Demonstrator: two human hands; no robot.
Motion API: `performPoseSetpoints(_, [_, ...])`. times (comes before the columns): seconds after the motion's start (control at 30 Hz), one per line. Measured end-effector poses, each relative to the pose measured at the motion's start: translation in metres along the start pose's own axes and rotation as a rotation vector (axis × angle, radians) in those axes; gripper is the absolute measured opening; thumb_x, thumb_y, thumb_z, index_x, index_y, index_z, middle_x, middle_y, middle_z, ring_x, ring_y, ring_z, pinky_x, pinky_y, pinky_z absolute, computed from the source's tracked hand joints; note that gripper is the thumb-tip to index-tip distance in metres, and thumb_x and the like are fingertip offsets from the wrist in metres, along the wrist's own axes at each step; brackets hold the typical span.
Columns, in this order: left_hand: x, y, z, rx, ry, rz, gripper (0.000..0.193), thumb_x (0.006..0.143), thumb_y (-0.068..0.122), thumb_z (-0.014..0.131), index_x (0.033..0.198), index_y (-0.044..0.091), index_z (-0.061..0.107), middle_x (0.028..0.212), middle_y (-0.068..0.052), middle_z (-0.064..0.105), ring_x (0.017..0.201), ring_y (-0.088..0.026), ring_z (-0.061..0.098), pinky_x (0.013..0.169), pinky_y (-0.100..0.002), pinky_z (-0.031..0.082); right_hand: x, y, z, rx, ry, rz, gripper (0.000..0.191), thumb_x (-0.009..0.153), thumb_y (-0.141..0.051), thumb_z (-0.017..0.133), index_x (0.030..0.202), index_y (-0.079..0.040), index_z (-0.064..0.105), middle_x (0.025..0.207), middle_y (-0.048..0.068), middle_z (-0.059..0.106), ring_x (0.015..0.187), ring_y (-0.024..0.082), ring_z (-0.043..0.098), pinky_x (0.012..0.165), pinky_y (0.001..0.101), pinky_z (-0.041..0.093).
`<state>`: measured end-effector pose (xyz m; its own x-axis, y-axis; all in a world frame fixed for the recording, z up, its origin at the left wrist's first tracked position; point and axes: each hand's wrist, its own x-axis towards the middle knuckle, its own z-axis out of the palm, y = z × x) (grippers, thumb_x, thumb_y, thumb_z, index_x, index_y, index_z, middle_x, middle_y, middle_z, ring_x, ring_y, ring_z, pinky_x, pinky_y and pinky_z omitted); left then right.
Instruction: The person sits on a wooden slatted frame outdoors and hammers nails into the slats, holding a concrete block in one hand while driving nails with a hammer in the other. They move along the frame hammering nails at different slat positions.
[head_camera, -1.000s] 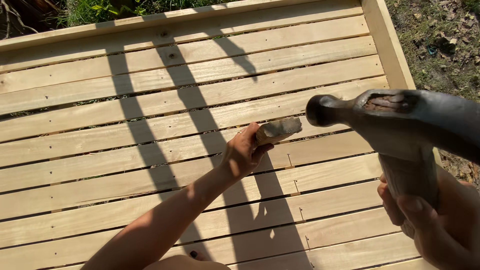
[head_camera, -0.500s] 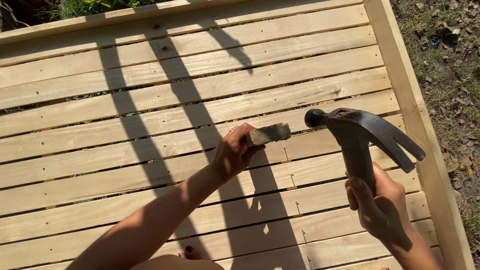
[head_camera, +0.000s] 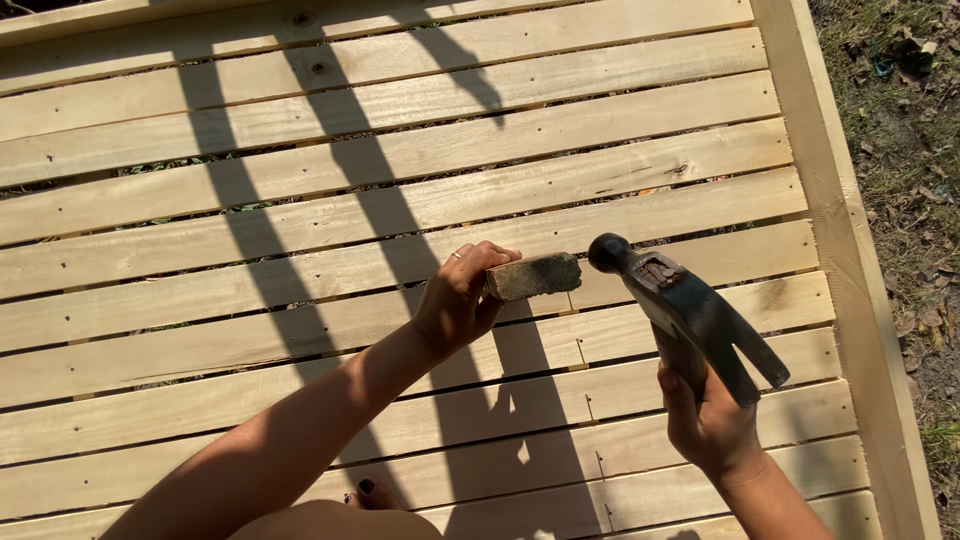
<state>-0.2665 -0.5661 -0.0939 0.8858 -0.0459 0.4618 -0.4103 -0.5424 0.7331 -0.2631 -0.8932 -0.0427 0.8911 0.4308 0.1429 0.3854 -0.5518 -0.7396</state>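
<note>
Left hand: the left hand (head_camera: 462, 298) was closed around one end of a small weathered wooden block (head_camera: 534, 276), fingers wrapped over its top, a ring on one finger
Block: it lay level just above the pale slats (head_camera: 400, 210), its free end pointing at the hammer's face and almost touching it
Right hand: the right hand (head_camera: 705, 415) was gripped tight around the handle of a claw hammer (head_camera: 685, 305), fingers curled
Hammer: dark steel head, round face toward the block, claw toward the frame board (head_camera: 850, 250)
Surroundings: long shadows (head_camera: 350, 170) crossed the slats; dry grass and leaves (head_camera: 905, 120) beyond the frame
</note>
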Motion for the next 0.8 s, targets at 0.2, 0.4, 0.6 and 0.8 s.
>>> performPoseSetpoints(0.2, [-0.002,-0.001,0.0,0.005,0.014,0.001,0.021,0.095,0.014,0.071,0.109,0.003,0.06,0.109,-0.011,0.073,0.1,-0.027,0.073,0.088,-0.039,0.06,0.028,0.01,0.031,-0.219,-0.207,0.401,0.028,0.096,-0.03,0.063,0.1,-0.002,0.065,0.063,0.016,0.064,0.059,0.032,0.064,0.057,0.0402,0.049])
performPoseSetpoints(0.4, [-0.002,-0.004,-0.001,-0.017,-0.005,-0.022,0.023,0.093,0.009,0.074,0.109,0.003,0.058,0.111,-0.011,0.073,0.101,-0.028,0.071,0.087,-0.039,0.06,0.013,0.022,0.014,0.08,0.019,0.112,0.03,0.102,-0.032,0.056,0.118,-0.007,0.061,0.065,0.01,0.06,0.056,0.022,0.062,0.053,0.0346,0.05])
performPoseSetpoints(0.6, [0.0,0.001,-0.009,-0.048,0.009,-0.062,0.026,0.09,0.011,0.077,0.107,0.004,0.058,0.109,-0.011,0.073,0.1,-0.03,0.07,0.085,-0.04,0.059,0.026,0.029,0.047,-0.389,-0.238,0.339,0.028,0.094,-0.03,0.065,0.101,-0.003,0.061,0.064,0.018,0.066,0.062,0.038,0.065,0.058,0.045,0.049])
performPoseSetpoints(0.8, [0.005,0.005,-0.018,-0.091,-0.003,-0.139,0.024,0.092,0.013,0.078,0.108,0.005,0.062,0.097,-0.009,0.072,0.091,-0.027,0.071,0.079,-0.037,0.058,0.009,0.033,0.03,-0.241,-0.115,0.234,0.028,0.095,-0.029,0.058,0.111,-0.007,0.056,0.066,0.019,0.066,0.058,0.039,0.067,0.057,0.0485,0.052])
